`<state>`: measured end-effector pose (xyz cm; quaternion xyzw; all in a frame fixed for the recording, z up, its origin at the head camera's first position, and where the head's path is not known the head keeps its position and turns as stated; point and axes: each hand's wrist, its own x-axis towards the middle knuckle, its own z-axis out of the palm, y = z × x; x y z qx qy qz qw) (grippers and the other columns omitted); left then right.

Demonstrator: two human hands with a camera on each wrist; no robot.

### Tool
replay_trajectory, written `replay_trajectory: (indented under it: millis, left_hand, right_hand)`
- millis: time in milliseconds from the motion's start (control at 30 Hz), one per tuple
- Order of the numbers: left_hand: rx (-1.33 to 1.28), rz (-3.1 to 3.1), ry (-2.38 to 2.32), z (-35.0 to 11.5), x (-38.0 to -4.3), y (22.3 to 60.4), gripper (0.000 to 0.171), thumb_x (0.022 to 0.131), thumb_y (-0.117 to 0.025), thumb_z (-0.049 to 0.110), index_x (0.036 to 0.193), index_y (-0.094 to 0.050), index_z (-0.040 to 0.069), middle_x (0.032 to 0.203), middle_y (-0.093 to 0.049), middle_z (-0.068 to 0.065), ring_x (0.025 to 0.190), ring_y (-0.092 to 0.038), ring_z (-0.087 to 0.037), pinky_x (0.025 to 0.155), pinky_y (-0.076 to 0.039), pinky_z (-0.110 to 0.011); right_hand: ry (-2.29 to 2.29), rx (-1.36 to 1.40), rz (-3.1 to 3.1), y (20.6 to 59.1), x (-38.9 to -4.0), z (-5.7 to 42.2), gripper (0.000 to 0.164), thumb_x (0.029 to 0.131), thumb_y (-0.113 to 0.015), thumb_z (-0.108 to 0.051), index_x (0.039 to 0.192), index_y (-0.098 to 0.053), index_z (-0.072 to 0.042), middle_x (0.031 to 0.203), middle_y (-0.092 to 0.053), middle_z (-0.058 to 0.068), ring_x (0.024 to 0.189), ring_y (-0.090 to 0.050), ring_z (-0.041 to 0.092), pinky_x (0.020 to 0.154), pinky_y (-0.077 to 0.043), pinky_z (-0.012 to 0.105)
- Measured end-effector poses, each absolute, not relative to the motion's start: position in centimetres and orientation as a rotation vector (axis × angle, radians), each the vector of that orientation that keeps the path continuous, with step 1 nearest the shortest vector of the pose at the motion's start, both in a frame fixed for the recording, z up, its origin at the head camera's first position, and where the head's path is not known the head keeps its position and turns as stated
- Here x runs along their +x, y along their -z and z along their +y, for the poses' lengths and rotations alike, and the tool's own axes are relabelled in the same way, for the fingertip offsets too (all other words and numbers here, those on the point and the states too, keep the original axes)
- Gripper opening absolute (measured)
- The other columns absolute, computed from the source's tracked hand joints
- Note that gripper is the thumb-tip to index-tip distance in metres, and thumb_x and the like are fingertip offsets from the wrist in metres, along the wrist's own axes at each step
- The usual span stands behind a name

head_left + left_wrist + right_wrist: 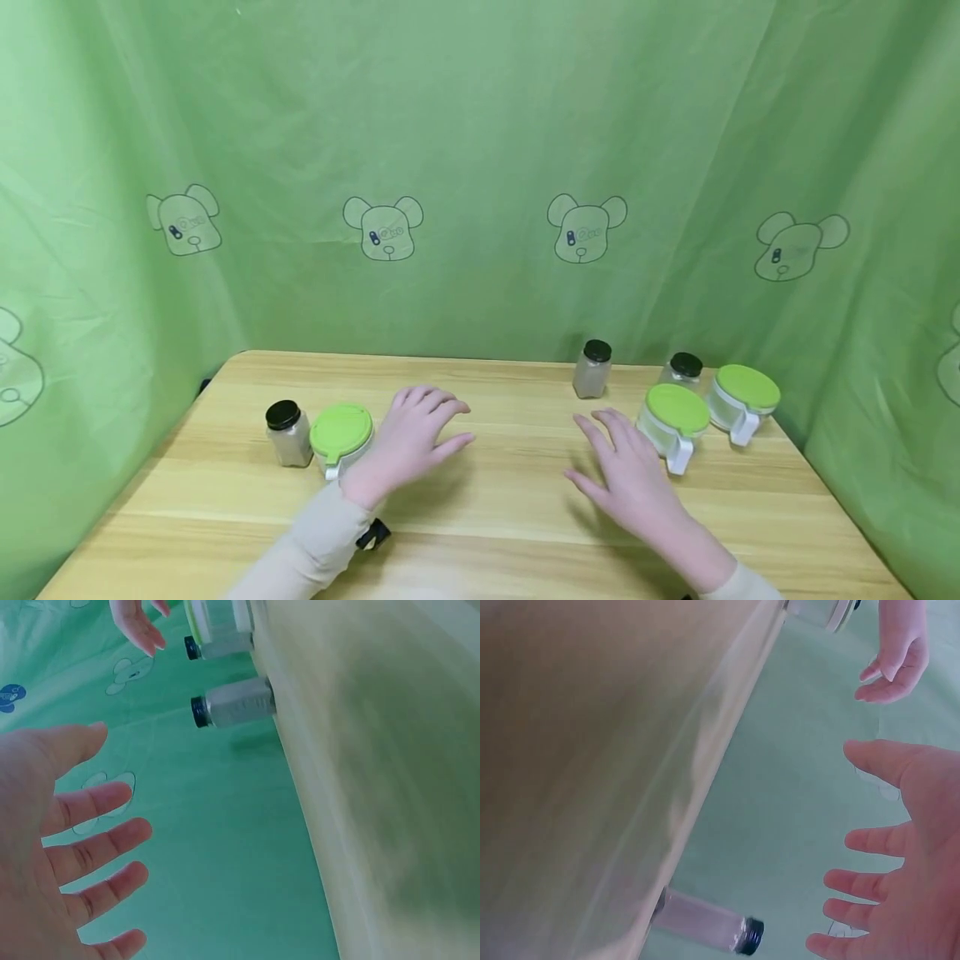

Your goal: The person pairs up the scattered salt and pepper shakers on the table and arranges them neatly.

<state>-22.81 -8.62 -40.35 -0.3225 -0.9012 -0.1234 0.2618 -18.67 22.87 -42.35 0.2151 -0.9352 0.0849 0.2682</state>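
While hovering above the wooden table [495,492], left hand [416,437] spread and holding nothing, just beside a green-lidded jar [341,435] and black-capped bottle [288,432]; right hand [630,479] likewise spread, bare, near another green-lidded jar [675,417].

table [510,500] centre: free | left: jars [288,433] | right: green-lidded pots [678,417]

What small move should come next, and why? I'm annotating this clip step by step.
Probably the left hand shifts sideways to the green-lidded jar right beside it. Both hands hover open over the table holding nothing; the right hand is likewise empty.
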Motion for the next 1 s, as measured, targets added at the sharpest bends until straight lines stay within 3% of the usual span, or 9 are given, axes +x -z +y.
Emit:
replay_trajectory:
  millis: [633, 1000]
  left_hand:
    - [-0.81, -2.524, 0.505, -2.2, -25.4, 39.6, 0.039, 0.093, -0.058, 0.051, 0.119, -0.065, 0.023, 0.121, -0.068, 0.003, 0.115, -0.056, -0.021, 0.102, -0.041, -0.046]
    - [-0.735, -2.599, 0.614, 1.4, -27.0, 39.8, 0.039, 0.094, -0.056, 0.051, 0.122, -0.064, 0.025, 0.125, -0.066, 0.004, 0.12, -0.054, -0.02, 0.101, -0.042, -0.043]
  right_hand:
    - [-0.286, 0.445, -2.442, 40.8, -20.4, 26.9, 0.074, 0.074, -0.078, -0.034, 0.133, -0.05, 0.002, 0.128, -0.051, 0.029, 0.114, -0.05, 0.048, 0.095, -0.041, 0.067]
    - [-0.342, 0.264, -2.438, 40.1, -21.1, 29.6, 0.075, 0.073, -0.08, -0.031, 0.132, -0.05, 0.003, 0.133, -0.047, 0.031, 0.121, -0.042, 0.051, 0.096, -0.033, 0.073]
